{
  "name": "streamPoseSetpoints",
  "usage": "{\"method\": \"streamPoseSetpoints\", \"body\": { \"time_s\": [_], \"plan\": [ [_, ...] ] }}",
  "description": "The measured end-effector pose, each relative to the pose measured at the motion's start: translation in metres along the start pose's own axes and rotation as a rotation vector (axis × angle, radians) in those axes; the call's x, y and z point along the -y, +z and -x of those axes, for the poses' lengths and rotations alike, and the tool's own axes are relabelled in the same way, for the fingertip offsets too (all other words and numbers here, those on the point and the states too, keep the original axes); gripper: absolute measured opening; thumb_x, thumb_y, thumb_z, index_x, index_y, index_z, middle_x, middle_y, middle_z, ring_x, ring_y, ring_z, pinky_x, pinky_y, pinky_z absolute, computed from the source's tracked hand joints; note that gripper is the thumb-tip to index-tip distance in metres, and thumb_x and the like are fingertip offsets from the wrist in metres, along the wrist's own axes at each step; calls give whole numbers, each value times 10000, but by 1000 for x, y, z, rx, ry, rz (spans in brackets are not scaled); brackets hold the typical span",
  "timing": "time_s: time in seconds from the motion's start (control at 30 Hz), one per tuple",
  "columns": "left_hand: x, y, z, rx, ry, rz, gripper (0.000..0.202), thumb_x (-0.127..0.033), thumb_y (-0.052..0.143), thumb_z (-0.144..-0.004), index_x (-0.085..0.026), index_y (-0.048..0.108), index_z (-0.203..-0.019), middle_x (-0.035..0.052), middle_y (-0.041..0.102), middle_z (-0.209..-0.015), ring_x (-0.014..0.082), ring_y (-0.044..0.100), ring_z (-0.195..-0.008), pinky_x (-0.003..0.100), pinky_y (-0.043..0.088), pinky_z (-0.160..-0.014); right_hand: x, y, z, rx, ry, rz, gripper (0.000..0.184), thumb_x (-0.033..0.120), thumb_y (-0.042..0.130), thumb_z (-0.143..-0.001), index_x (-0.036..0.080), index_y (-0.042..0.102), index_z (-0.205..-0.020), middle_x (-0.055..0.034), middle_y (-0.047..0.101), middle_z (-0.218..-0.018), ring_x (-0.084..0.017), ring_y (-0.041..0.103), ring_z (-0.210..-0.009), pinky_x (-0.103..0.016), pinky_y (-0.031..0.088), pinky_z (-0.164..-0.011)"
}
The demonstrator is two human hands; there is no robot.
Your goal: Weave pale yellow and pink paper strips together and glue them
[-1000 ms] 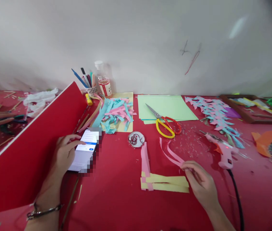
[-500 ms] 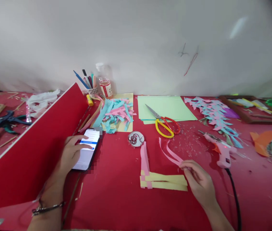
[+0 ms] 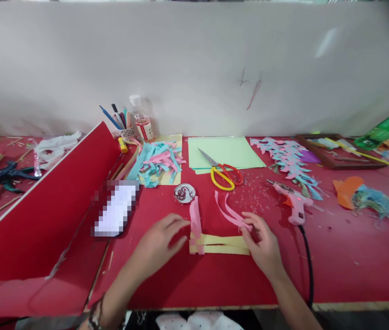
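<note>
I read the right hand (image 3: 261, 245) as pinched between thumb and fingers on the near end of a pair of narrow pink strips (image 3: 238, 221); whether it is one folded length or two, I can't tell from here. From that pinch they run away and to the left, their far ends loose. The left hand (image 3: 162, 240) shows me half-curled fingers with the thumb apart, and nothing in its grasp. Between the hands, on the red table (image 3: 180, 284), lie two yellow strips (image 3: 227, 240), their long axis running left to right, and a pink band (image 3: 195, 220) crosses their left end and points away from me. For me the key relation is this: that crossing is just beside the left fingertips, so the left hand is the nearer one, while the held pair slants above the yellow strips' right half, leaning toward the band's side. The right hand covers the yellow strips' right tips; I can't tell whether it touches them. Further out I have a small dish (image 3: 177, 193) just past the band, scissors (image 3: 216, 165) beyond, a pink glue gun (image 3: 295, 204) to the right, and a phone (image 3: 117, 208) on the left.
</note>
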State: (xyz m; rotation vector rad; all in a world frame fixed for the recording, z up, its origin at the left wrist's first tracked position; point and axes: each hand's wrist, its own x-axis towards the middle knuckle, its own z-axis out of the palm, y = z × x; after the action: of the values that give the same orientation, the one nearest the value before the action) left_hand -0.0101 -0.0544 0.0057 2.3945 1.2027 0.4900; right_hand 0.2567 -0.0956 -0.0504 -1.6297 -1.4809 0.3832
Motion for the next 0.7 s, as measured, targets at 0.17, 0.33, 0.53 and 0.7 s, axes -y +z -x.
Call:
{"method": "streamPoseSetpoints", "body": {
  "time_s": [0.17, 0.33, 0.53, 0.7],
  "plan": [
    [-27, 47, 1, -13, 60, -129, 385, -207, 478, -810, -213, 453, -1195, 108, 524, -1153, 239, 503, -1064, 391, 458, -864, 8, 0, -1, 22, -42, -1, 213, 253, 466, -807, 182, 553, -988, -62, 634, -872, -163, 605, -779, -276, 492, -707],
    [-19, 56, 14, -111, 42, -154, 399, -234, 455, -836, -196, 392, -1228, 128, 485, -1206, 228, 485, -1112, 379, 440, -905, 15, -5, -4, -12, -185, 75, 209, 178, 403, -824, 182, 555, -968, -86, 622, -908, -184, 594, -869, -317, 477, -782],
    [-17, 45, 28, -28, 26, -141, 361, -247, 468, -825, -198, 419, -1179, 93, 544, -1186, 206, 478, -1139, 391, 404, -960, 15, -10, -11, 94, -263, 293, 241, 167, 400, -811, 189, 573, -979, -99, 610, -994, -212, 571, -946, -364, 468, -817],
    [-19, 42, 35, 70, 35, -187, 452, -283, 479, -818, -211, 375, -1253, 73, 483, -1286, 200, 412, -1207, 410, 358, -1003, 15, -16, -14, 245, -294, 451, 240, 196, 415, -809, 200, 619, -935, -94, 605, -1077, -232, 578, -957, -400, 470, -811]
  ]
}}
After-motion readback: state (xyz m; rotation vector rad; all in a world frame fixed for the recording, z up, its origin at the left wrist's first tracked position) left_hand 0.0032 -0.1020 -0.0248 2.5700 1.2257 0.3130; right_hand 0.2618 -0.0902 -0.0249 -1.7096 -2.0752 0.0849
